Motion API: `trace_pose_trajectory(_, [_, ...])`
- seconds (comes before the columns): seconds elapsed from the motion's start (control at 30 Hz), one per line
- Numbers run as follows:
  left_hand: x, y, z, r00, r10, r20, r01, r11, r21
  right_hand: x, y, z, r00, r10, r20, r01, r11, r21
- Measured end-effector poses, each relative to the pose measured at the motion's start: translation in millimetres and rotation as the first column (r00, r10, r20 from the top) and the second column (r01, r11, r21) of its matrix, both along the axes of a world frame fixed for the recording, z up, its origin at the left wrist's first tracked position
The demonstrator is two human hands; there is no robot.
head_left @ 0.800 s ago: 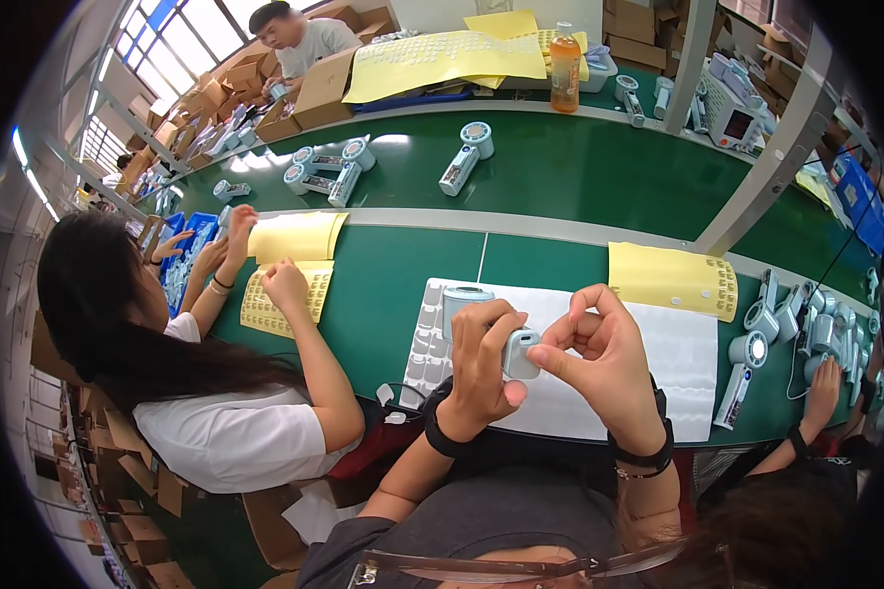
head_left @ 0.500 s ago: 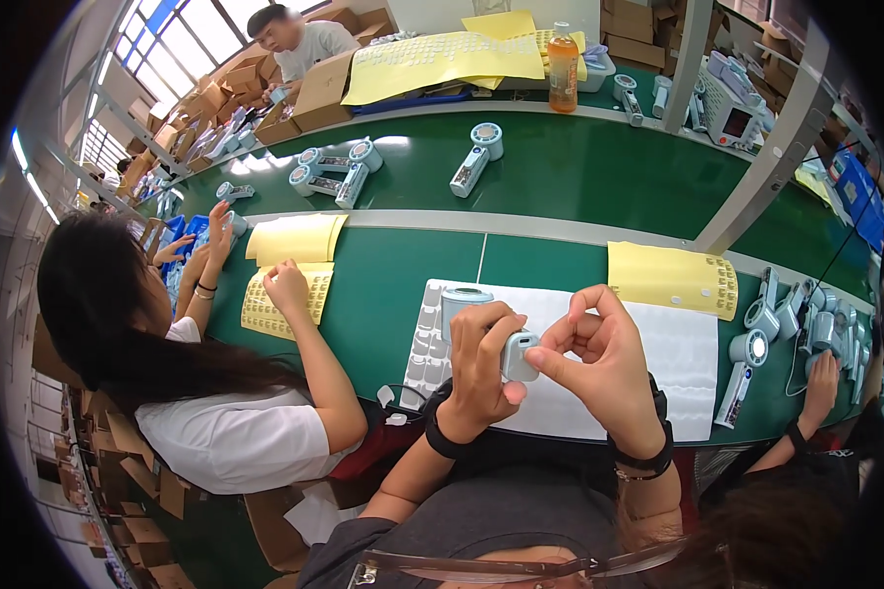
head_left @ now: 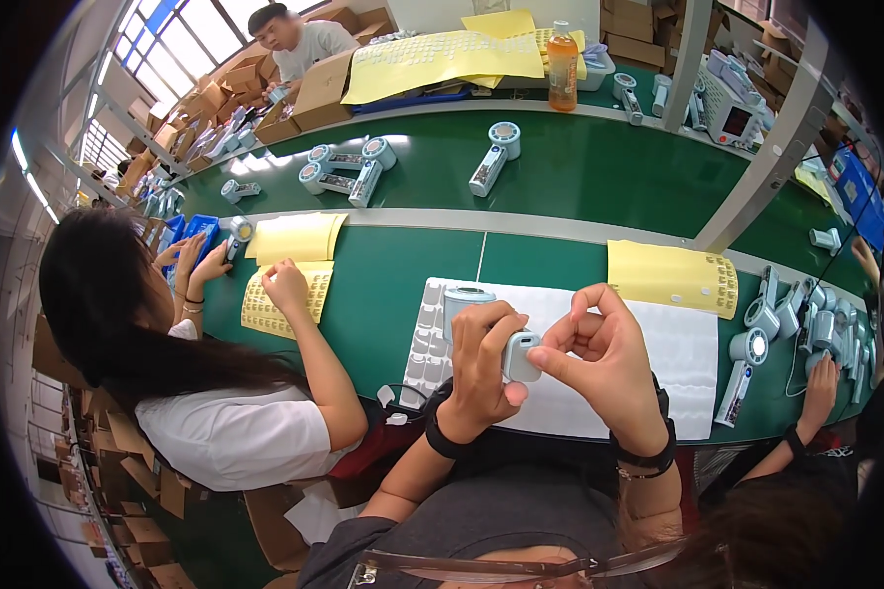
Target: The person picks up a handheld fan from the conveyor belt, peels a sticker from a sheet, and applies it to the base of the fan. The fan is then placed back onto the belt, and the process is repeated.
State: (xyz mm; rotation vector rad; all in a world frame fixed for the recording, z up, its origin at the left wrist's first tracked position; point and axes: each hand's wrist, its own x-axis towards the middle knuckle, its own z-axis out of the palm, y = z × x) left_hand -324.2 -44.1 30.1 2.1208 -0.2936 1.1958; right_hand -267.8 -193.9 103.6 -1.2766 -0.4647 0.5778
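My left hand [head_left: 481, 363] is wrapped round a light-blue handheld fan [head_left: 523, 357], whose round head [head_left: 465, 298] points away and whose base end with a small slot faces me. At that base, the thumb and forefinger of my right hand [head_left: 599, 358] are pinched together, touching its edge; anything between them is too small or hidden to name. Below both hands lies a white backing sheet [head_left: 658, 393] with grey label shapes [head_left: 426, 358] along its left side.
A yellow sticker sheet [head_left: 658, 270] lies beyond my right hand. Several fans [head_left: 746, 368] are piled at right, near another person's hand [head_left: 821, 393]. On my left, a co-worker [head_left: 236, 412] sits at yellow sheets [head_left: 290, 299]. Ahead, a green belt [head_left: 422, 177] carries fans under a metal post [head_left: 756, 167].
The fans on the green belt have shifted right. The co-worker at left has lowered a hand with a fan in it. Both my hands stay almost where they were.
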Motion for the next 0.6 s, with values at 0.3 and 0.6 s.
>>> trace_pose_trajectory(0.3, [-1, 0, 0, 0.999, 0.020, -0.030, -0.018, 0.998, 0.058, -6, 2, -2, 0.988, -0.086, 0.125, 0.092, 0.995, -0.046])
trace_pose_trajectory(0.6, [1, -1, 1, 0.996, -0.008, -0.090, 0.016, 0.995, 0.096, -11, -5, -3, 0.926, -0.148, 0.348, 0.221, 0.958, -0.182])
